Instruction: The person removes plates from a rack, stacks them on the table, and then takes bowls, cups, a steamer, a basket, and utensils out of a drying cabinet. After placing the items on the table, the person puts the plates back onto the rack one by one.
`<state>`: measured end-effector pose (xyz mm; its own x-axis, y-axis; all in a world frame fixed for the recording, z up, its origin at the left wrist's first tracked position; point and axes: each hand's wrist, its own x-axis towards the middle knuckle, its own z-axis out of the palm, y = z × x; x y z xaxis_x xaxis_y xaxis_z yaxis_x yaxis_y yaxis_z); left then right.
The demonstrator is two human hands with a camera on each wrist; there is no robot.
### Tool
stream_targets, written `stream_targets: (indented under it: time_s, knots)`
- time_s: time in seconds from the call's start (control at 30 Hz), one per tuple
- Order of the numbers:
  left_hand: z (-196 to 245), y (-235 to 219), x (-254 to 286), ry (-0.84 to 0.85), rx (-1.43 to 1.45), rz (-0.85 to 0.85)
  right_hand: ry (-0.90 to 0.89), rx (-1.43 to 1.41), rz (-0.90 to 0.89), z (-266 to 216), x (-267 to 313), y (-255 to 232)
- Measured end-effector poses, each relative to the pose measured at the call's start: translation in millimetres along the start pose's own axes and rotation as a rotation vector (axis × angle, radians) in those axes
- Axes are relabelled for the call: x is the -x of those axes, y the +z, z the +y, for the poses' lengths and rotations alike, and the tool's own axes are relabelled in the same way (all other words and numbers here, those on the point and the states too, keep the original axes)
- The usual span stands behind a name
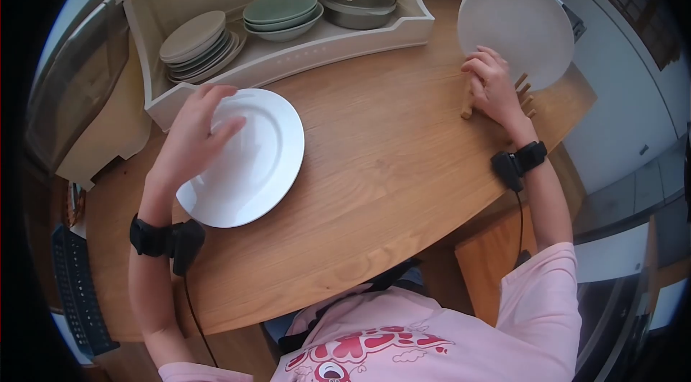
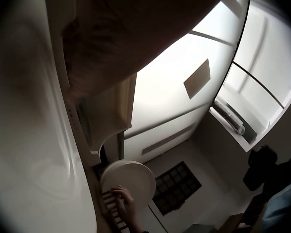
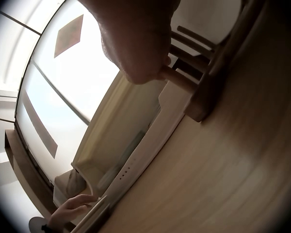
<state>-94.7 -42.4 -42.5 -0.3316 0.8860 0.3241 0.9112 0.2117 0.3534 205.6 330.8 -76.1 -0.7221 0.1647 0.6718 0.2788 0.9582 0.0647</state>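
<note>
Loose over the white plate [image 1: 270,166] with the left fingers [image 1: 210,94], curled round the rack [image 1: 467,105] with the right fingers [image 1: 484,64].
Thumb apart on the left, gripping nothing; below, on the tabletop [image 1: 374,166], with the white plate, touch hard to tell. Beyond, in the cabinet [image 1: 324,55], with stacked dishes [image 1: 191,37], bowls [image 1: 281,11] and a lidded pot [image 1: 360,9]. Just beyond the right fingers, with pale plates [image 1: 522,26] upright in the rack.

Right hand [image 3: 136,39] holds an end peg of a wooden rack [image 3: 202,102], a pale plate [image 3: 208,19] behind; across the table [image 3: 199,174], left hand [image 3: 70,211] at a second plate [image 3: 91,216], near a cream shelf [image 3: 128,121].
</note>
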Motion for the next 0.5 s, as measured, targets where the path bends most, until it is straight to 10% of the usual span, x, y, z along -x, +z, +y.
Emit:
stream_targets:
  time_s: [0.5]
  knots:
    - [84,37,12,0.232,-0.055,-0.132,0.202,0.141,0.295,43,-44,-79]
